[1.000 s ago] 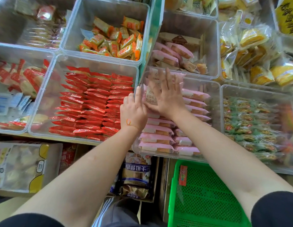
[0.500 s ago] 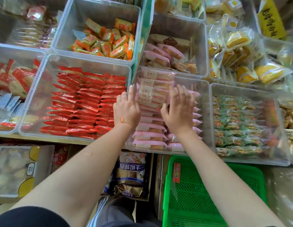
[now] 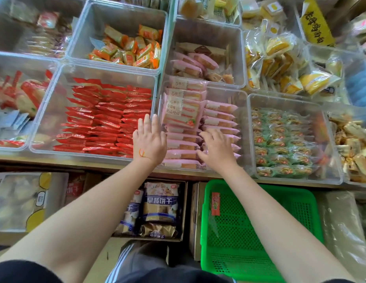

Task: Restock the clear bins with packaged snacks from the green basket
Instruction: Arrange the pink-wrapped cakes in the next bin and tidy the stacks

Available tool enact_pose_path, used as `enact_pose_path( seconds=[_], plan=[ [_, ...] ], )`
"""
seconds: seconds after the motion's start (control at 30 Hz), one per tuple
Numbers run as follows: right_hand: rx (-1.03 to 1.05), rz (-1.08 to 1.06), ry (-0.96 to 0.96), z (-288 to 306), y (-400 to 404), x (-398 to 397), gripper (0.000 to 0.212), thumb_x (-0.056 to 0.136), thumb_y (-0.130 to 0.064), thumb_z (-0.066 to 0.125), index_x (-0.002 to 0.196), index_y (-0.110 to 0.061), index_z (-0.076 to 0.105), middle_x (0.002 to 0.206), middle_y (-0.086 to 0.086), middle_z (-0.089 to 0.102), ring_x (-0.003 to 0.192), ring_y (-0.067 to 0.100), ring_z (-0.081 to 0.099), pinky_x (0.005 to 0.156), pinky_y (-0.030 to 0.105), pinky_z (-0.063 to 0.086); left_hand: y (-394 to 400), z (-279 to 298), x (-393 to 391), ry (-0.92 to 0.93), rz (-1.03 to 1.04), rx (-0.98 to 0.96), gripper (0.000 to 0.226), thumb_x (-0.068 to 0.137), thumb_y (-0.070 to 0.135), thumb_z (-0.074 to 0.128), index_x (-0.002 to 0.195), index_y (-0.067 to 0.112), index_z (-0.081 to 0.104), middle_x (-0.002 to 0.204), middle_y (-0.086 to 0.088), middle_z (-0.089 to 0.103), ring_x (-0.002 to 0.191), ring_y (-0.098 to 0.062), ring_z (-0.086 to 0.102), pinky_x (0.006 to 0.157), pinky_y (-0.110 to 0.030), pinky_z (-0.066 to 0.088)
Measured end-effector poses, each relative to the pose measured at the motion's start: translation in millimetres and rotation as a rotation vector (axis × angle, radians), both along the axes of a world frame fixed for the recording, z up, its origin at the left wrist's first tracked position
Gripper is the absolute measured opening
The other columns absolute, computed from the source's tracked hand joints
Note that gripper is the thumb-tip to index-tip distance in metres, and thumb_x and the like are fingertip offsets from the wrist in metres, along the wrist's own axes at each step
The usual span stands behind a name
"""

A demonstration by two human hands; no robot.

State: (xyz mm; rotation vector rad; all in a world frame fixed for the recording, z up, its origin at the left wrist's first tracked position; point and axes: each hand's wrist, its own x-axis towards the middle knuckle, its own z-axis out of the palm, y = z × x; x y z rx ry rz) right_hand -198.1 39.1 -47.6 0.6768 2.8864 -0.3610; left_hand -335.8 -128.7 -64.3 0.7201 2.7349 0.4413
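Left hand [image 3: 149, 142] flat, fingers straight, against clear plastic bin [image 3: 243, 127], right hand [image 3: 215, 150] fingers loosely spread on pink-wrapped cake packets [image 3: 219, 117], green mesh plastic basket [image 3: 259, 260] below

Pink packs [image 3: 219, 115] are crowding the middle bin [image 3: 242, 111], leaving bare room only along its right wall; the left hand [image 3: 150, 139] and right hand [image 3: 216, 149] are covering its front; the green basket [image 3: 257, 227] is lying open below.
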Motion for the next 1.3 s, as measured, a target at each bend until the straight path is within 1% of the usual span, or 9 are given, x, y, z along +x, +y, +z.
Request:
enact_pose_path(
  seconds=[0.1,0.27,0.53,0.63,0.77,1.07,1.17,1.23,1.3],
  plan=[
    [-0.063,0.068,0.053,-1,-13,-6,0.032,0.092,-0.028,0.063,0.122,-0.015,0.063,0.121,0.005,0.057,0.124,0.027,0.046,0.103,0.042,0.034,-6,-2,10,0.009,0.018,-0.041,0.060,0.103,0.040,0.023,0.157,0.020,0.009,0.164,-0.008,0.010,0.151,-0.029,0.007,0.117,-0.049,0.018],
    [0.028,0.215,-0.087,-4,-24,-20,0.019,0.095,-0.022,0.058,0.110,-0.013,0.064,0.114,0.004,0.055,0.118,0.027,0.045,0.098,0.038,0.030,-4,0,14,0.064,0.053,-0.057,0.057,0.102,0.038,0.024,0.156,0.021,0.016,0.161,-0.007,0.023,0.146,-0.027,0.021,0.114,-0.049,0.023],
    [-0.100,0.296,-0.121,-7,-44,-55,0.019,0.097,-0.021,0.055,0.111,-0.011,0.063,0.113,0.006,0.061,0.112,0.026,0.054,0.082,0.037,0.044,-1,1,10,0.031,0.059,-0.059,0.057,0.102,0.041,0.024,0.155,0.023,0.015,0.158,-0.007,0.028,0.143,-0.027,0.027,0.112,-0.050,0.026],
    [-0.115,0.258,-0.107,-13,-40,-50,0.006,0.093,-0.012,0.057,0.096,-0.012,0.062,0.101,0.006,0.061,0.098,0.029,0.058,0.067,0.032,0.037,-2,2,12,0.056,0.064,-0.033,0.057,0.101,0.039,0.025,0.155,0.024,0.016,0.156,-0.006,0.033,0.141,-0.027,0.031,0.109,-0.050,0.030],
    [-0.200,0.183,-0.114,-15,-39,-50,0.014,0.086,0.002,0.052,0.086,-0.012,0.056,0.095,0.004,0.057,0.085,0.028,0.056,0.057,0.030,0.029,-3,3,12,0.066,0.067,-0.007,0.056,0.101,0.037,0.027,0.155,0.026,0.017,0.153,-0.007,0.037,0.137,-0.027,0.035,0.106,-0.049,0.032],
    [-0.498,0.047,-0.142,10,-26,-43,0.017,0.093,-0.008,0.057,0.098,-0.020,0.068,0.098,-0.005,0.062,0.091,0.016,0.059,0.076,0.028,0.046,-2,4,13,0.058,0.068,-0.011,0.057,0.100,0.037,0.027,0.156,0.027,0.016,0.156,-0.006,0.031,0.140,-0.027,0.030,0.106,-0.047,0.030],
    [-0.420,-0.045,-0.051,36,9,-19,0.013,0.091,-0.010,0.058,0.092,-0.019,0.067,0.093,-0.006,0.063,0.085,0.013,0.057,0.072,0.027,0.045,-4,4,14,0.108,0.028,-0.022,0.063,0.097,0.031,0.036,0.156,0.023,0.015,0.160,-0.009,0.022,0.146,-0.029,0.020,0.112,-0.049,0.024],
    [-0.295,-0.052,-0.184,41,32,5,0.009,0.090,-0.013,0.061,0.087,-0.019,0.067,0.093,-0.002,0.066,0.086,0.018,0.060,0.074,0.031,0.050,-2,6,18,0.233,-0.148,0.005,0.063,0.088,0.022,0.045,0.149,0.019,0.033,0.152,-0.012,0.036,0.141,-0.032,0.030,0.114,-0.049,0.022],
    [-0.248,0.016,-0.410,37,43,24,0.004,0.087,-0.022,0.069,0.085,-0.020,0.066,0.094,-0.002,0.067,0.087,0.018,0.062,0.077,0.034,0.054,10,7,29,0.302,-0.358,0.072,0.044,0.084,0.024,0.044,0.124,0.015,0.061,0.124,-0.010,0.061,0.118,-0.032,0.054,0.111,-0.049,0.029]
  ],
)
